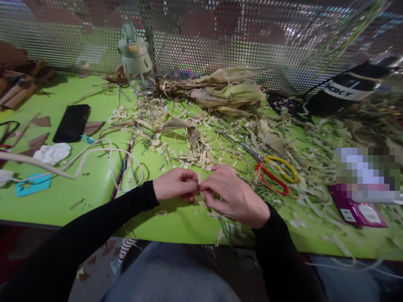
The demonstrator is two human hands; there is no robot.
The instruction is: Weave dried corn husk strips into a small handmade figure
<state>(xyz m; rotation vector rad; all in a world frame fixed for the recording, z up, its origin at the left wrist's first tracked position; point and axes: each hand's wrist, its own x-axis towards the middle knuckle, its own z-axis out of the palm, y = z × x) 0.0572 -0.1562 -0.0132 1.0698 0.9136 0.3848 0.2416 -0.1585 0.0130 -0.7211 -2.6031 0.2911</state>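
Near the front edge of the green table [91,209], my left hand [176,184] and my right hand [231,195] almost meet. The fingers of both are closed in a pinch around a small pale strip of dried husk [200,179], mostly covered by the fingertips. Beyond them lie many cut husk scraps [201,157]. To the right of my right hand rest scissors [273,170] with one red and one yellow handle, blades pointing away to the left. A bundle of dried corn husks [220,94] lies at the back.
A clear bottle with a green lid [137,61] stands before the perforated metal screen [195,37]. At left are a black phone [72,123], white cable [110,155], crumpled tissue [52,154] and blue tag [34,184]. At right lie a purple packet [359,212], shredded husk and a black bottle [346,90].
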